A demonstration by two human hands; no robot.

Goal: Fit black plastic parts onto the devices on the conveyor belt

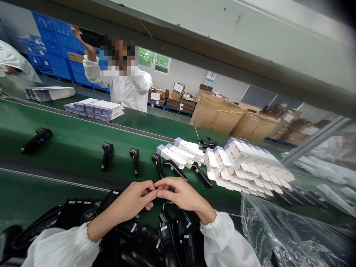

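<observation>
My left hand (139,198) and my right hand (176,191) meet at the fingertips over the near edge of the green belt (69,148). The fingers of both are bent and pinched together; anything between them is too small to make out. Below them lies a pile of black devices (167,237) with small white labels. Just beyond my hands, black handheld devices lie on the belt, among them one (158,165) beside another (175,170). Farther left is a black device (107,155) with small buttons.
White and purple boxes (239,163) are stacked at the right, with more boxes (94,108) across the belt. Clear plastic wrap (289,230) lies at the lower right. A person in white (129,91) stands opposite with raised arms. A beam (194,48) crosses overhead.
</observation>
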